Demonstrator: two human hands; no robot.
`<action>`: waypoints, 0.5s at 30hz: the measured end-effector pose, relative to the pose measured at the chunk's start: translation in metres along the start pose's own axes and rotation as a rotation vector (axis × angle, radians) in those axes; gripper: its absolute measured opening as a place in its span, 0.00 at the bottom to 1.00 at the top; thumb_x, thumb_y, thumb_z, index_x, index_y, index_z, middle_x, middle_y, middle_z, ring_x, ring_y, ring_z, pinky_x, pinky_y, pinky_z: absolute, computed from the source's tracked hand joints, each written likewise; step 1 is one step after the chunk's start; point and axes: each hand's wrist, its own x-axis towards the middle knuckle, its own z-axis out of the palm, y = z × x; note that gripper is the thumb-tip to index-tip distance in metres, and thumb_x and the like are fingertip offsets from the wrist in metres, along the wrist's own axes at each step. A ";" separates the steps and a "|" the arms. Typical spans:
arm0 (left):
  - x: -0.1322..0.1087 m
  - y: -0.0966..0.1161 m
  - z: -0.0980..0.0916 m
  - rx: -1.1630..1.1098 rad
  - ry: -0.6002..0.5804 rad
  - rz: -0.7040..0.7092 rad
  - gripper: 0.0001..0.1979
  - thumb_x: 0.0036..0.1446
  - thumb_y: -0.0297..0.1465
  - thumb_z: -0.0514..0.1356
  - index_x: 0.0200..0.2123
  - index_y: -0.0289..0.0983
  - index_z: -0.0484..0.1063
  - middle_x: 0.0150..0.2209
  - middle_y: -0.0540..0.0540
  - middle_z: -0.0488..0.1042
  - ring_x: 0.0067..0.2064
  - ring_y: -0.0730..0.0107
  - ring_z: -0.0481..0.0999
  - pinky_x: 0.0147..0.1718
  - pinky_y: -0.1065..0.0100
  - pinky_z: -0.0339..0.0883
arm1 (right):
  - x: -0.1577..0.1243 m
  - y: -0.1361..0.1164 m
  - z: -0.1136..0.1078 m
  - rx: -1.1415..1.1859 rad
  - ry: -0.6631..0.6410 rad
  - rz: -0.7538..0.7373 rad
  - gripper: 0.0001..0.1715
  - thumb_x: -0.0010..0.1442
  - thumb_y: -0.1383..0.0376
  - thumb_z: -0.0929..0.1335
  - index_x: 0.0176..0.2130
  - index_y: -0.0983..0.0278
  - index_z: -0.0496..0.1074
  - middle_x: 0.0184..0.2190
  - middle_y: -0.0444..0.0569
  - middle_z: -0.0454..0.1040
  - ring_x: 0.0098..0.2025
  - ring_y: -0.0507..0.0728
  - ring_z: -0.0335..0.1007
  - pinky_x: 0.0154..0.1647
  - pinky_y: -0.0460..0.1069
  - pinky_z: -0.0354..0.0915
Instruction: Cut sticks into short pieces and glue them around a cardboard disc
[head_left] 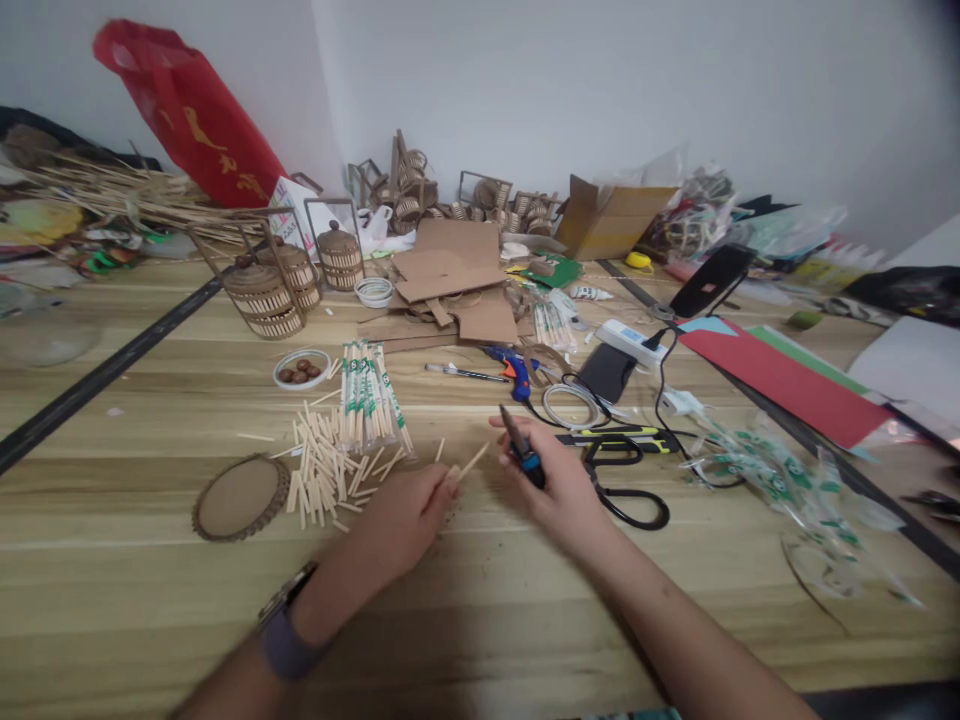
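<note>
My left hand is closed, pinching a short wooden stick that points up and right. In my right hand is a dark hand tool with a pointed tip and a blue band; its exact kind is unclear. The tool's tip and the stick are close but apart. Left of my left hand lies a loose pile of cut wooden sticks, beside a round cardboard disc with a ridged edge. Wrapped chopsticks lie behind the pile. Black-handled scissors rest beside my right wrist.
A blue glue gun, a utility knife and a power strip lie ahead. A bowl of brown balls stands near small slatted baskets. Cardboard sheets are stacked behind; plastic wrappers lie right.
</note>
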 end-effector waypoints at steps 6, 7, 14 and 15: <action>0.002 -0.003 0.016 0.065 0.046 0.156 0.14 0.65 0.32 0.48 0.39 0.38 0.73 0.38 0.41 0.78 0.43 0.57 0.75 0.46 0.60 0.65 | -0.005 0.004 0.015 -0.215 -0.240 -0.042 0.06 0.61 0.67 0.64 0.41 0.63 0.68 0.36 0.54 0.75 0.40 0.61 0.70 0.39 0.52 0.63; 0.002 -0.003 0.016 0.080 0.054 0.169 0.14 0.65 0.31 0.48 0.41 0.37 0.73 0.40 0.40 0.78 0.45 0.56 0.75 0.48 0.59 0.65 | -0.006 0.004 0.018 -0.273 -0.252 -0.026 0.06 0.60 0.68 0.64 0.40 0.63 0.68 0.35 0.53 0.74 0.38 0.61 0.70 0.37 0.51 0.62; 0.002 0.002 0.025 0.163 0.074 0.105 0.14 0.61 0.24 0.49 0.39 0.34 0.75 0.43 0.34 0.78 0.50 0.50 0.74 0.55 0.50 0.58 | -0.009 -0.010 0.028 -0.505 -0.309 0.098 0.10 0.57 0.71 0.64 0.42 0.65 0.68 0.38 0.56 0.76 0.40 0.62 0.70 0.38 0.51 0.59; 0.002 0.002 0.027 0.133 0.066 0.102 0.14 0.61 0.24 0.49 0.38 0.34 0.75 0.42 0.33 0.78 0.49 0.49 0.74 0.55 0.50 0.57 | -0.009 -0.011 0.029 -0.524 -0.314 0.115 0.11 0.56 0.72 0.64 0.41 0.65 0.68 0.39 0.57 0.76 0.40 0.62 0.70 0.38 0.51 0.59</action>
